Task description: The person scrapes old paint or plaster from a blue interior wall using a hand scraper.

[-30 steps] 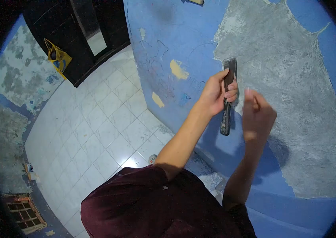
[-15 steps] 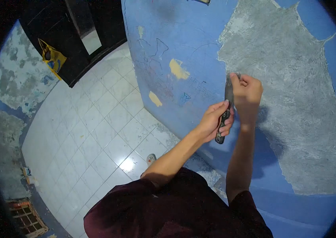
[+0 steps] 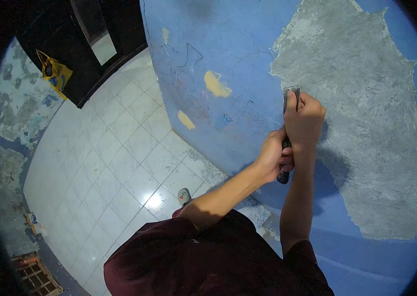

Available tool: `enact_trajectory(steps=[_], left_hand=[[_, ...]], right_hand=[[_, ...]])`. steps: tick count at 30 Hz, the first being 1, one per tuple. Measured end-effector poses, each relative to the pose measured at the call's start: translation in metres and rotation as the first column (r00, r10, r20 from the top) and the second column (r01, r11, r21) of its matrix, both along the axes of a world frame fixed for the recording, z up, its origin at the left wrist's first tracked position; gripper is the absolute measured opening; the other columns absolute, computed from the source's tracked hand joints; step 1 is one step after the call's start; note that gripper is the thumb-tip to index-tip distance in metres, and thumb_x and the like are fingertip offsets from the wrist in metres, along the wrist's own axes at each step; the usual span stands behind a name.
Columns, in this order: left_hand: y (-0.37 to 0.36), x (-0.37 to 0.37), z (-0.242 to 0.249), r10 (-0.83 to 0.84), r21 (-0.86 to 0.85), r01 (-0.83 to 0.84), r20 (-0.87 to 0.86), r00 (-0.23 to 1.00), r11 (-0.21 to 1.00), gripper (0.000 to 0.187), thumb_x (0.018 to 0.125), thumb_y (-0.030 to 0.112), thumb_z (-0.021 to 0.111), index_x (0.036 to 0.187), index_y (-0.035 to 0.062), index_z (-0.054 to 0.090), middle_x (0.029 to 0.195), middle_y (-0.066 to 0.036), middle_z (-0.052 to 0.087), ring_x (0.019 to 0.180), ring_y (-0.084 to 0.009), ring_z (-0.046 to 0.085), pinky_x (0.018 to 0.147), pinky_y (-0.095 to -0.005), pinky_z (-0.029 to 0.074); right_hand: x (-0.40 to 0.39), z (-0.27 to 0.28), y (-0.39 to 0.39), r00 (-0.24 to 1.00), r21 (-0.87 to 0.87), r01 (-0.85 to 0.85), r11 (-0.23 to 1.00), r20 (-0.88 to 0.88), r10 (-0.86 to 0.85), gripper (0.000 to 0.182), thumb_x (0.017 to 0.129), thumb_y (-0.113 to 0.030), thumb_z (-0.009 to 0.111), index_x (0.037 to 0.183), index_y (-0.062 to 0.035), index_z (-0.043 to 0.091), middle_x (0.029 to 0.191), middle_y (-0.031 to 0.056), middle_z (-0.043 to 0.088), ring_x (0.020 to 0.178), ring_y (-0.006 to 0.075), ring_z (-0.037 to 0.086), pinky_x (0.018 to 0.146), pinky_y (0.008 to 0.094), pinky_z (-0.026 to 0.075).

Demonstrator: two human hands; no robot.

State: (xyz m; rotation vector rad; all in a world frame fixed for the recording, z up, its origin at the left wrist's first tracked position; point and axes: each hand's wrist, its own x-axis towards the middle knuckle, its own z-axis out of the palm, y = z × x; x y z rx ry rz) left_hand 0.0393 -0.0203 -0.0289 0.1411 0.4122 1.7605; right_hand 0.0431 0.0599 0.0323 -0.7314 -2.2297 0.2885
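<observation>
A dark scraper-like tool (image 3: 286, 145) is held upright in front of the blue wall (image 3: 248, 44). My left hand (image 3: 273, 154) is wrapped round its black handle, whose lower end sticks out below the fingers. Above it, my right hand (image 3: 305, 117) pinches the flat blade near its top edge, with the thumb on the blade's face. The blade's tip lies by the left edge of a rough grey patch (image 3: 366, 108) of bare plaster. Part of the blade is hidden behind my right hand.
White floor tiles (image 3: 115, 158) extend to the left of the wall. A yellow bag (image 3: 56, 74) hangs by a dark cabinet (image 3: 78, 54) at the upper left. A shoe (image 3: 184, 196) shows on the floor near my left forearm. Small items lie along the left wall.
The tool's handle has swung slightly right and is more upright, with my left hand moving right with it. More of the blade's face now shows. The whole view has shifted a little.
</observation>
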Motion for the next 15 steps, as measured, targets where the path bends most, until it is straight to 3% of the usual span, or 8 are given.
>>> enact_trajectory(steps=[1, 3, 4, 6, 9, 15], left_hand=[[0.002, 0.002, 0.001, 0.039, -0.054, -0.038, 0.01, 0.999, 0.998, 0.037, 0.098, 0.04, 0.033, 0.073, 0.0153, 0.047, 0.05, 0.007, 0.036, 0.035, -0.0079, 0.029, 0.032, -0.025, 0.022], [0.007, 0.004, 0.0, 0.025, -0.084, -0.021, 0.041, 0.999, 0.996, 0.037, 0.097, 0.04, 0.034, 0.072, 0.0155, 0.048, 0.05, 0.007, 0.036, 0.035, -0.0087, 0.03, 0.033, -0.0257, 0.021], [0.01, 0.005, 0.0, 0.011, -0.112, -0.003, 0.069, 0.998, 0.994, 0.037, 0.096, 0.04, 0.035, 0.071, 0.0157, 0.048, 0.051, 0.006, 0.036, 0.036, -0.0094, 0.03, 0.034, -0.0264, 0.02], [0.01, 0.005, 0.001, -0.004, -0.096, 0.013, 0.097, 0.995, 0.995, 0.037, 0.095, 0.04, 0.035, 0.072, 0.0157, 0.049, 0.051, 0.005, 0.037, 0.037, -0.0097, 0.031, 0.035, -0.0263, 0.021], [0.008, 0.003, 0.008, -0.046, -0.07, 0.06, 0.179, 0.983, 0.996, 0.036, 0.095, 0.041, 0.035, 0.075, 0.0148, 0.05, 0.053, 0.004, 0.038, 0.038, -0.0101, 0.032, 0.036, -0.0264, 0.022], [0.009, -0.003, 0.007, -0.114, 0.006, 0.117, 0.291, 0.95, 0.993, 0.038, 0.096, 0.04, 0.032, 0.082, 0.0117, 0.053, 0.054, 0.002, 0.042, 0.039, -0.0113, 0.033, 0.036, -0.0271, 0.022]], right_hand=[[-0.001, 0.0, 0.001, 1.0, -0.001, 0.001, 1.0, 0.004, -0.001, 0.027, 0.082, -0.016, 0.062, 0.061, -0.0014, 0.053, 0.057, 0.0183, 0.055, 0.053, 0.038, 0.057, 0.05, 0.0441, 0.042], [-0.004, 0.002, 0.004, 0.994, 0.164, -0.013, 0.986, 0.105, -0.005, 0.027, 0.085, -0.019, 0.06, 0.064, -0.002, 0.056, 0.057, 0.0179, 0.057, 0.055, 0.037, 0.06, 0.051, 0.0439, 0.045], [-0.004, 0.005, 0.004, 0.994, 0.165, -0.011, 0.986, 0.112, -0.007, 0.027, 0.085, -0.019, 0.06, 0.064, -0.002, 0.056, 0.057, 0.0179, 0.057, 0.055, 0.037, 0.06, 0.051, 0.0439, 0.045], [-0.005, 0.012, 0.0, 0.951, 0.146, 0.037, 0.989, 0.297, -0.079, 0.027, 0.087, -0.022, 0.057, 0.068, -0.0025, 0.058, 0.058, 0.0174, 0.059, 0.057, 0.0355, 0.062, 0.053, 0.043, 0.049], [-0.01, 0.009, 0.004, 0.941, 0.247, 0.022, 0.969, 0.322, -0.104, 0.03, 0.089, -0.021, 0.056, 0.067, 0.0003, 0.055, 0.055, 0.019, 0.054, 0.052, 0.0385, 0.054, 0.053, 0.0462, 0.041], [-0.019, 0.022, -0.002, 0.908, 0.202, -0.018, 0.979, 0.412, -0.068, 0.029, 0.089, -0.02, 0.056, 0.068, -0.0002, 0.056, 0.06, 0.0197, 0.057, 0.056, 0.0399, 0.057, 0.056, 0.047, 0.045]])
